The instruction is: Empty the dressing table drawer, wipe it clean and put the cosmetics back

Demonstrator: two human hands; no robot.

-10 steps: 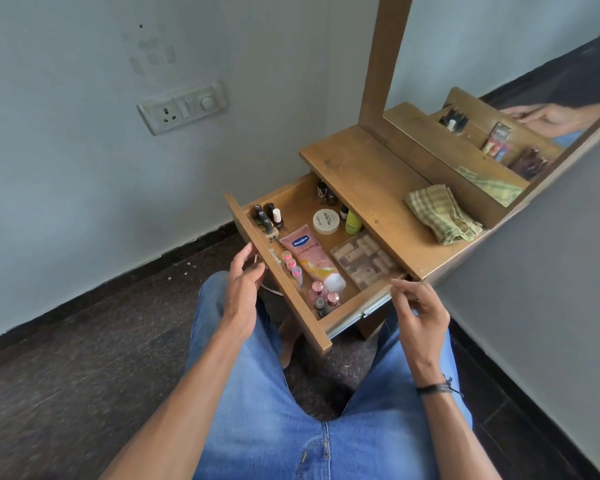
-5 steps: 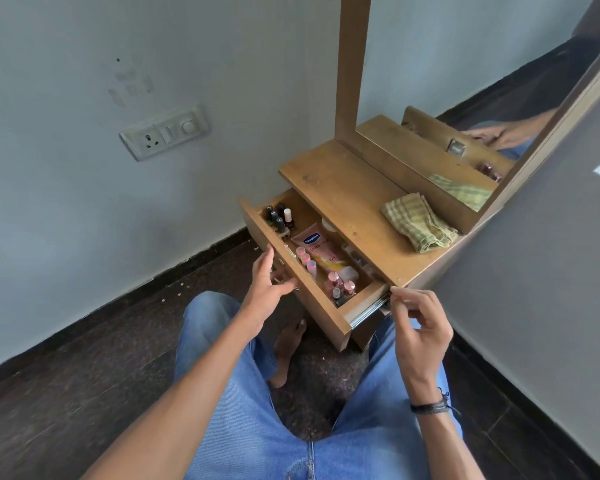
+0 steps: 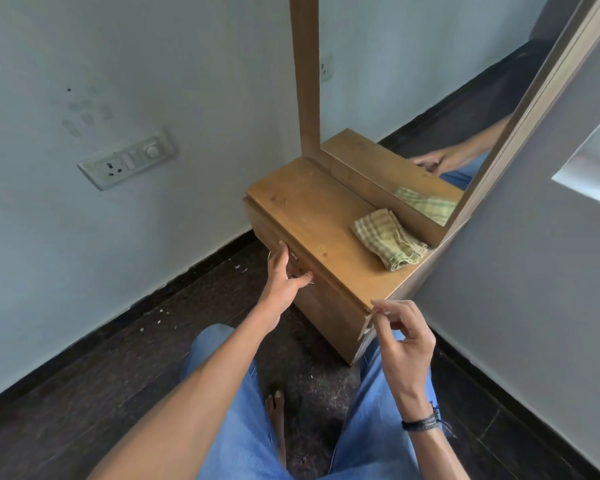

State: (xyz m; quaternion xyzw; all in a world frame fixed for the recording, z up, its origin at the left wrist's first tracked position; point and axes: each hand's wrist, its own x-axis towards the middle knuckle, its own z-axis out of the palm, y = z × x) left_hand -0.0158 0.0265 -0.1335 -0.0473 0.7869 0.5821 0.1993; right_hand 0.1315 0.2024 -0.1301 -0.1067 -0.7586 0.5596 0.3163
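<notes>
Honey-brown wooden dressing table [image 3: 312,216], green-and-cream checked cloth [image 3: 388,242], blue jeans [image 3: 236,427], dark speckled floor [image 3: 94,386]

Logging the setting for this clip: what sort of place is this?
Most likely a corner of a home bedroom or dressing area: a low wooden dressing table with a tall framed mirror stands against a painted wall with a switch-and-socket panel, over a dark stone floor.

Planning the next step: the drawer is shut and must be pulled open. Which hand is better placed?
Left. The left hand rests on the drawer front at its metal handle; the right hand hovers by the tabletop corner, off the handle.
</notes>
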